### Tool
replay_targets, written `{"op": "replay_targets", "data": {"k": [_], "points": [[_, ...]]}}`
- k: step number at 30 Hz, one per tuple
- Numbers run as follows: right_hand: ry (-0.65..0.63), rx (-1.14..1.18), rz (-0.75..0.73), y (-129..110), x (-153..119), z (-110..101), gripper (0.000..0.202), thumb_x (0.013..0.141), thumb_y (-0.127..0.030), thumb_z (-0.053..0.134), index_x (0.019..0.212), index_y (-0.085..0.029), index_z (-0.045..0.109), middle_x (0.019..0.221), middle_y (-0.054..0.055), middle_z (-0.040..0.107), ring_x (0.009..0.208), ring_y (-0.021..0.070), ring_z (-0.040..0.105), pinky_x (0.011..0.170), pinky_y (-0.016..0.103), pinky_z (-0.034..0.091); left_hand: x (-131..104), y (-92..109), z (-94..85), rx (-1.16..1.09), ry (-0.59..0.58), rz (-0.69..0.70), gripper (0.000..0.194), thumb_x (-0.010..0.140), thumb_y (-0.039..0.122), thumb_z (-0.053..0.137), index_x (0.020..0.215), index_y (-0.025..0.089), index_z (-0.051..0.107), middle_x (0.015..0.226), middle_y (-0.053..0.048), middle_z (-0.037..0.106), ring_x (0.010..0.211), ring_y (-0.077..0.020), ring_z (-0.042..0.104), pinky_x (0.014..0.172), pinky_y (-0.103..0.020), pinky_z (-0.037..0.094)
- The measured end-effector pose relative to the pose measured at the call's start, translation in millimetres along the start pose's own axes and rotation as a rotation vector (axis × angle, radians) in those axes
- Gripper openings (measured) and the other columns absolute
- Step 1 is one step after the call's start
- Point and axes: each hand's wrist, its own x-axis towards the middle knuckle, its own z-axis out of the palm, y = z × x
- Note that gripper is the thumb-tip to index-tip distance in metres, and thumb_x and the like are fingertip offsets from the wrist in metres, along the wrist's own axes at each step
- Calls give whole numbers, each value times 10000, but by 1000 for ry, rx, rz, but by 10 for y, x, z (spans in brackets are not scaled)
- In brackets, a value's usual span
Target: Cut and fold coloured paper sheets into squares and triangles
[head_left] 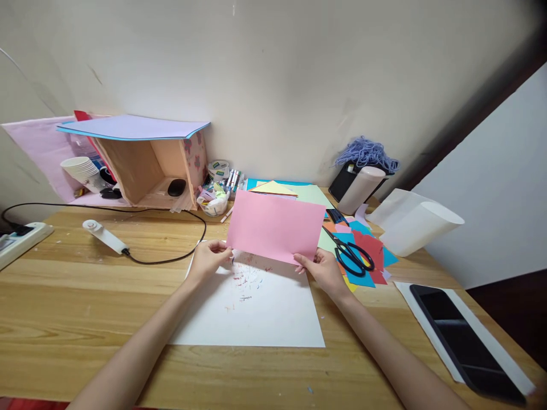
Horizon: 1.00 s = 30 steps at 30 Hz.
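Note:
A plain pink sheet of paper (276,226) is held up, tilted, above a large white sheet (256,322) that bears small coloured marks. My left hand (211,259) pinches the pink sheet at its lower left corner. At the lower right corner my right hand (320,269) grips it, thumb on the front and fingers behind. Black-handled scissors (352,256) lie to the right of my right hand, on a pile of coloured paper scraps (376,247).
At the back left stands an open cardboard box (147,165) with paper on top. A white corded device (105,236) lies at the left. Rolled white paper (421,228) and a black phone (465,341) are at the right. Markers (233,181) stand behind.

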Motion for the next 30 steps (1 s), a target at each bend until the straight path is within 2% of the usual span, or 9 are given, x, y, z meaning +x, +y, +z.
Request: {"op": "replay_targets", "data": {"k": [7, 10, 13, 17, 19, 22, 25, 28, 30], "points": [[80, 58, 47, -55, 14, -49, 344, 617, -454, 679, 697, -133, 584, 526, 30, 633, 492, 168, 613, 508, 261, 483, 78, 27, -107, -61, 104, -44, 244, 576, 336, 631, 643, 102, 639, 616, -63, 656, 557, -149, 599, 554, -244, 474], [104, 155, 65, -69, -51, 71, 369, 623, -456, 675, 770, -130, 587, 617, 40, 654, 538, 173, 626, 527, 268, 501, 24, 23, 8, -192, -69, -96, 352, 631, 416, 604, 767, 94, 641, 740, -99, 678, 655, -184, 629, 631, -301, 502], [2, 243, 118, -70, -176, 282, 388, 630, -450, 672, 832, -131, 583, 735, 59, 667, 563, 174, 628, 545, 285, 512, -116, 12, 195, -235, -298, -125, 430, 684, 470, 578, 900, 101, 623, 898, -133, 670, 835, -246, 623, 721, -354, 494], [-213, 302, 170, -80, -271, 423, 417, 620, -439, 687, 882, -128, 598, 841, 85, 667, 685, 200, 632, 626, 311, 504, -262, 8, 282, -229, -225, -157, 482, 675, 451, 622, 1030, 127, 582, 1134, -143, 580, 1049, -286, 529, 850, -374, 438], [-233, 338, 167, -101, -234, 339, 407, 656, -464, 648, 899, -140, 610, 866, 81, 662, 762, 206, 619, 687, 318, 487, -276, 39, 216, -286, -261, -177, 525, 674, 420, 637, 1102, 133, 538, 1189, -146, 541, 1076, -289, 509, 866, -382, 430], [-234, 378, 175, -139, -118, 71, 333, 723, -459, 583, 873, -165, 627, 836, 47, 648, 760, 168, 593, 712, 295, 458, -255, 119, 63, -280, -417, -184, 545, 657, 367, 665, 1130, 141, 514, 1172, -136, 554, 1047, -282, 529, 846, -376, 444], [-479, 260, 254, -156, -39, -174, 238, 687, -376, 646, 728, -142, 638, 686, 8, 601, 641, 110, 540, 617, 224, 414, -207, 156, -32, -155, -539, -135, 508, 636, 352, 681, 1083, 153, 547, 1075, -109, 611, 961, -272, 572, 768, -354, 472], [-656, 136, 305, -135, -30, -241, 218, 658, -339, 670, 623, -134, 608, 566, -21, 534, 538, 79, 468, 538, 202, 358, -133, 93, -10, -39, -462, -94, 436, 652, 393, 651, 988, 128, 570, 927, -104, 650, 823, -252, 614, 678, -344, 486], [-660, 108, 291, -107, -37, -206, 227, 664, -347, 658, 610, -136, 595, 571, -18, 532, 546, 81, 462, 543, 205, 349, -97, 31, 45, -11, -259, -2, 505, 653, 400, 647, 1066, 143, 506, 957, -103, 629, 836, -235, 611, 693, -351, 487]]}}
